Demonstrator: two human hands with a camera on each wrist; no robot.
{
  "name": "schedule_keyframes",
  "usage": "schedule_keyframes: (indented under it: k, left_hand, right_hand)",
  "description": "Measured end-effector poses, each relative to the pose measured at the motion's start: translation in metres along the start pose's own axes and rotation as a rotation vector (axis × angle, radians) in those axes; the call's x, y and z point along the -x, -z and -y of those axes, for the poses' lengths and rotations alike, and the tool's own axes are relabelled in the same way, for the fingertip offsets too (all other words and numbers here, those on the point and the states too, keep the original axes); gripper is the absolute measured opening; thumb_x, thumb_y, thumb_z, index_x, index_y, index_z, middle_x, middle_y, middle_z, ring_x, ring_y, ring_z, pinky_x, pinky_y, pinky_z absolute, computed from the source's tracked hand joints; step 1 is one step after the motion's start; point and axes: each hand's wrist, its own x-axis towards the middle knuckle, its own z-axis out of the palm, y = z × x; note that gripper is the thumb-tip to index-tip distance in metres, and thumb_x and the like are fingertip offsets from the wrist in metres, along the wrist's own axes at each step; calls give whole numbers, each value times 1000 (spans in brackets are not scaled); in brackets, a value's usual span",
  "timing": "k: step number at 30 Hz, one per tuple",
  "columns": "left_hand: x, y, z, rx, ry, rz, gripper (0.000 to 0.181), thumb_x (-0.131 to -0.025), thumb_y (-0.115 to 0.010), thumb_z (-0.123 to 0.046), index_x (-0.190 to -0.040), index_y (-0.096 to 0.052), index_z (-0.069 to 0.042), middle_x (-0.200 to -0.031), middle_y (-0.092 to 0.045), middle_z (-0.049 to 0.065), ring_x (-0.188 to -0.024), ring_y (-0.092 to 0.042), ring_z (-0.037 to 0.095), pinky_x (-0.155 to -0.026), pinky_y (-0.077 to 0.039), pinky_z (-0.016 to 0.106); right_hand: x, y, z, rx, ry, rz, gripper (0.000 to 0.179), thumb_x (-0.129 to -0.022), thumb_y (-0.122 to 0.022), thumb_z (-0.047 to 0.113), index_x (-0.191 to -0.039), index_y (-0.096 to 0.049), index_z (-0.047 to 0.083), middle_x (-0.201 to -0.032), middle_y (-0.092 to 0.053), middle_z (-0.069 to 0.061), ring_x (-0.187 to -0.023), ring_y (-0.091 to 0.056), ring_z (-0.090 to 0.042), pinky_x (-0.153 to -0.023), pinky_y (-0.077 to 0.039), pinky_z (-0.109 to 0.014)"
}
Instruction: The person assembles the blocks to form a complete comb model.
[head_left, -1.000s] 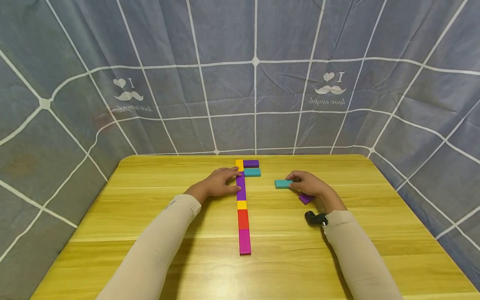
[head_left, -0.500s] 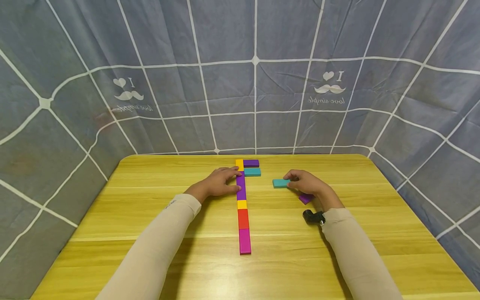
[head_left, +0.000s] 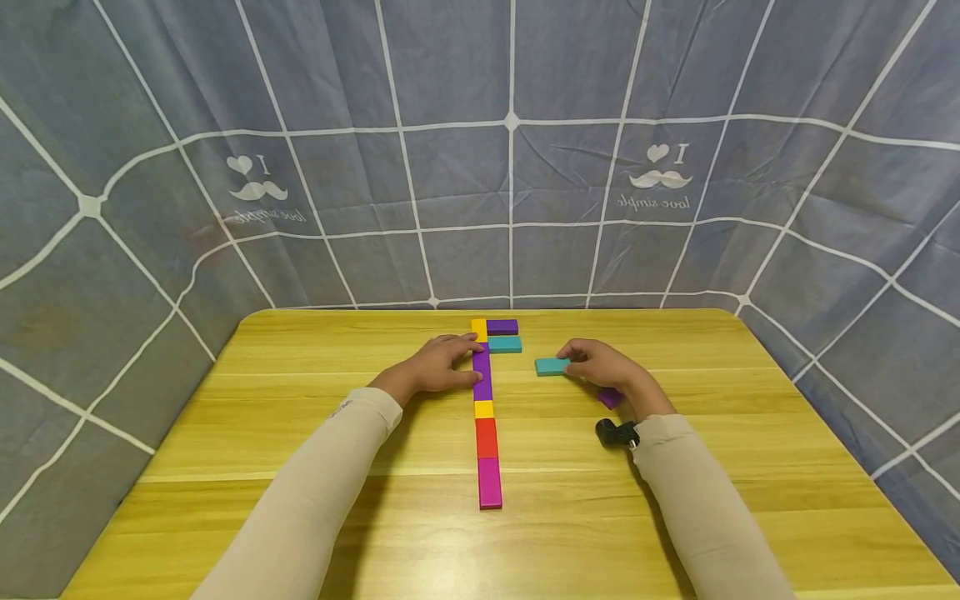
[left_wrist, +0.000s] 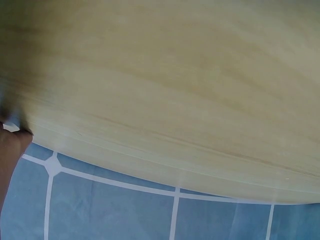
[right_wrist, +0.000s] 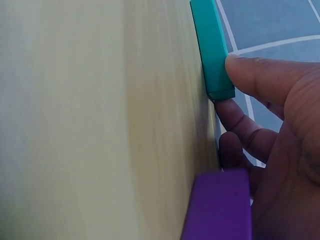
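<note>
My left hand [head_left: 435, 365] rests at the left side of a column of flat coloured blocks, its fingertips on the long purple block [head_left: 482, 387] and near the yellow block [head_left: 479, 327] at the far end. Between thumb and fingers, my right hand [head_left: 600, 367] pinches a teal block [head_left: 549, 367] low at the table; the right wrist view shows the thumb against this teal block [right_wrist: 210, 50]. Just below that hand lies a loose purple block [head_left: 611, 398], partly covered. Only a sliver of the left hand [left_wrist: 12, 152] appears in its wrist view.
Nearer in the column come a small yellow block [head_left: 483, 409], a red block [head_left: 486, 438] and a magenta block [head_left: 490, 483]. Right of its far end lie a purple block [head_left: 502, 327] and another teal block [head_left: 505, 345]. A grey gridded curtain [head_left: 450, 183] surrounds the wooden table [head_left: 300, 367].
The right hand has shifted left with the teal block, closer to the column. Left hand and column blocks stay where they were.
</note>
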Motion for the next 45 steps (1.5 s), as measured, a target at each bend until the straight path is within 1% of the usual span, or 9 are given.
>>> schedule_keyframes:
  k: [3,9,17,20,27,29,30,38,45]
  left_hand:
    - [-1,0,1,1,4,1,63,-94,-60,-46,-149,-47,-18,-161,-28,5,-148,-22,33,-120,-12,48]
    - [-2,0,2,2,8,1,63,-94,-60,-46,-149,-47,-18,-162,-28,5,-148,-22,33,-120,-12,48]
    - [-4,0,2,0,7,-3,64,-94,-61,-48,-149,-47,-19,-162,-28,4,-148,-22,32,-120,-12,48]
    - [-5,0,2,-5,14,3,64,-94,-60,-49,-150,-46,-20,-162,-27,4,-148,-21,31,-120,-12,47]
    - [-5,1,1,-7,-7,-13,62,-95,-61,-45,-148,-49,-16,-160,-30,7,-147,-24,33,-119,-14,48]
    - [-4,2,1,-10,-1,-7,62,-95,-61,-46,-148,-48,-17,-161,-29,6,-147,-23,32,-120,-14,47]
    - [-4,2,1,-9,0,-5,62,-95,-61,-46,-148,-48,-17,-161,-29,6,-147,-23,32,-120,-14,47]
    - [-4,1,0,-5,6,2,63,-95,-61,-46,-149,-47,-18,-161,-29,6,-147,-22,33,-120,-13,47]
    - [-4,2,0,-8,14,5,62,-95,-60,-46,-149,-47,-18,-161,-28,5,-148,-22,32,-120,-13,47]
  right_hand:
    - [-3,-3,2,3,6,2,22,-97,-61,7,-118,-64,2,-115,-63,-16,-102,-54,-29,-91,-44,-43]
    - [-9,-8,10,4,8,6,22,-96,-61,8,-118,-64,2,-116,-63,-15,-109,-55,-31,-98,-43,-49]
    - [-13,-11,16,-5,4,4,22,-97,-61,7,-118,-64,2,-118,-62,-16,-113,-54,-33,-102,-40,-51]
    - [-15,-13,17,-2,14,12,22,-97,-60,7,-118,-64,1,-118,-62,-16,-112,-54,-32,-101,-41,-50]
    - [-18,-17,24,-38,55,18,20,-96,-59,3,-115,-63,-3,-108,-62,-15,-101,-53,-28,-93,-42,-44]
    - [-19,-18,24,-34,55,16,20,-96,-59,3,-115,-64,-3,-108,-62,-15,-102,-53,-28,-94,-42,-44]
    - [-23,-20,19,-34,55,14,20,-96,-60,4,-115,-64,-1,-108,-62,-14,-101,-53,-27,-93,-43,-43]
    - [-25,-25,24,-41,81,12,20,-95,-60,3,-114,-64,-2,-105,-62,-13,-98,-53,-26,-90,-44,-40]
    - [-29,-30,26,-24,107,5,19,-95,-60,3,-114,-64,-1,-107,-63,-14,-101,-55,-28,-92,-45,-43]
